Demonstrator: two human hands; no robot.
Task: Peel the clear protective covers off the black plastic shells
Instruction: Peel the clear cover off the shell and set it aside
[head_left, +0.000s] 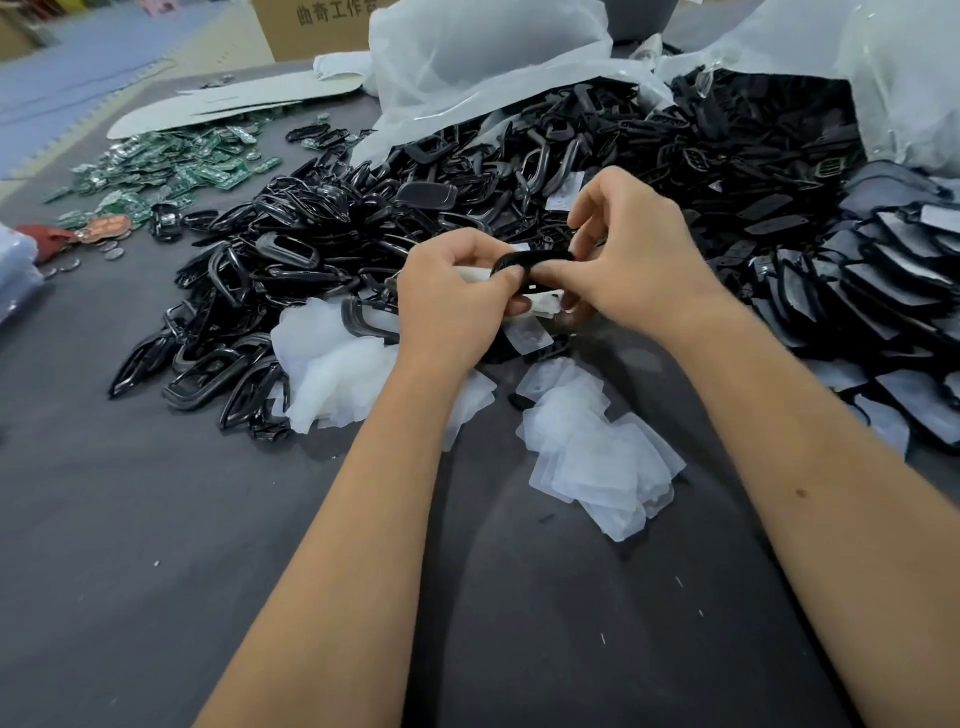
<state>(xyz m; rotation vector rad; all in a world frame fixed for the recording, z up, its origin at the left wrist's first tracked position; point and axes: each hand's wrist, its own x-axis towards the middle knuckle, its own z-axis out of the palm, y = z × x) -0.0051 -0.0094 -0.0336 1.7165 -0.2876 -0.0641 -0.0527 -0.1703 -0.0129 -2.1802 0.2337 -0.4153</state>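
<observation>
Far from done: big heap of shells (597, 171) beyond the grip, much of it spilling from torn bags (493, 62); covered ones (883, 270) stacked right of it. Peeled frames (234, 291) piled left, shed covers (597, 457) just below. Between both hands, one shell (535, 258), pinched by left hand (457, 306) and right hand (634, 270), fingers curled tight; cover (543, 304) half off beneath.

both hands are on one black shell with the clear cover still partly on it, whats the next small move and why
Probably pull the left hand away leftward while the right hand steadies the black shell: the clear cover is pinched in the left fingers and still meets the shell.
</observation>
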